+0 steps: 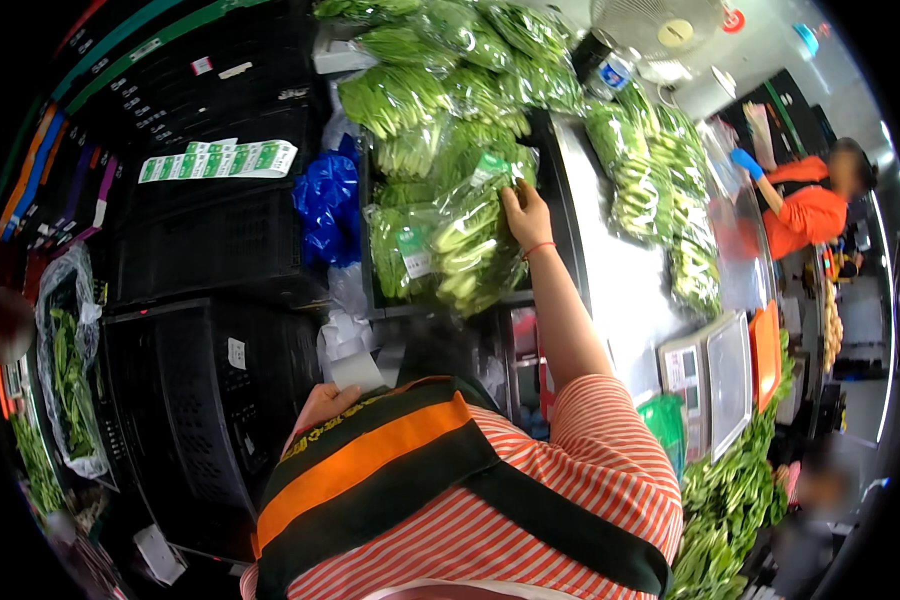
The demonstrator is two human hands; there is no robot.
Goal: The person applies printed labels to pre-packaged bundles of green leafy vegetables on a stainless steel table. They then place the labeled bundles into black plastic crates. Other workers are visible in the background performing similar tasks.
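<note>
My right hand [525,215] grips a clear bag of leafy greens [475,240] with a green-and-white label [491,168], over a black crate [555,205] piled with more bagged greens [402,100]. At the lower middle, my left hand [325,400] holds a pale square paper slip [358,368] beside my apron, its fingertips partly hidden. A strip of green-and-white labels [215,160] lies on black crates [200,250] at the left, next to crumpled blue plastic [328,200].
Right of me are a steel counter [610,300] with bagged greens [650,180], a scale [705,390], an orange tray [765,355], loose greens [730,500] and a co-worker in orange with a blue glove [747,163]. A wrapped bundle of greens [70,380] lies far left.
</note>
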